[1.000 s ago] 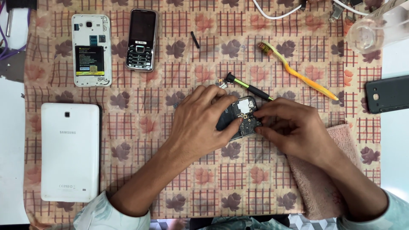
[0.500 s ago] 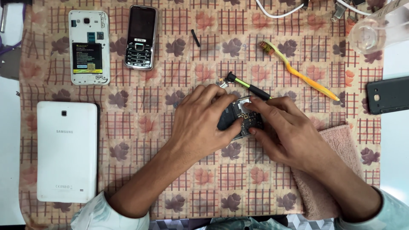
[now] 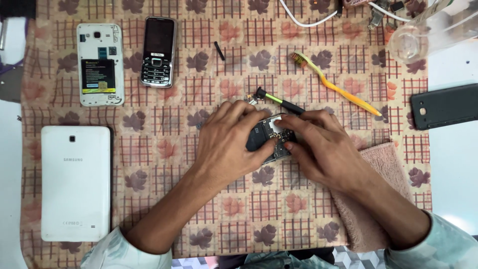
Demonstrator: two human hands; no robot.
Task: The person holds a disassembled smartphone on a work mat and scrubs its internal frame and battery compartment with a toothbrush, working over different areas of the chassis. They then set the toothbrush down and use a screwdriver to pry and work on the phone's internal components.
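Both hands meet near the middle of the cloth (image 3: 149, 209), over a small opened phone (image 3: 269, 137) with its dark board showing.

Left hand (image 3: 231, 142): lies across the phone's left side, fingers curled over its top edge, thumb on the near edge. It clasps the phone and pins it to the cloth.

Right hand (image 3: 321, 147): comes in from the cloth's right edge. Fingertips bunched on the pale part at the phone's upper right, pinching or pressing there; whether anything small sits between them cannot be told.

Phone's long axis runs roughly from the cloth's near edge toward its far edge, tilted slightly. The exposed board lies in the gap between the two hands, right under the right fingertips, so the right hand is the nearer to the working spot.

Around:
- screwdriver (image 3: 280, 100), just beyond the hands, black grip, green shaft, pointing toward the right edge.
- toothbrush (image 3: 338, 90), yellow, farther right.
- towel (image 3: 368, 199), pink, under the right forearm.
- keypad phone (image 3: 158, 51) and an open-backed white phone (image 3: 99, 65) near the far left corner.
- tablet (image 3: 74, 182), white, face down at the left edge.
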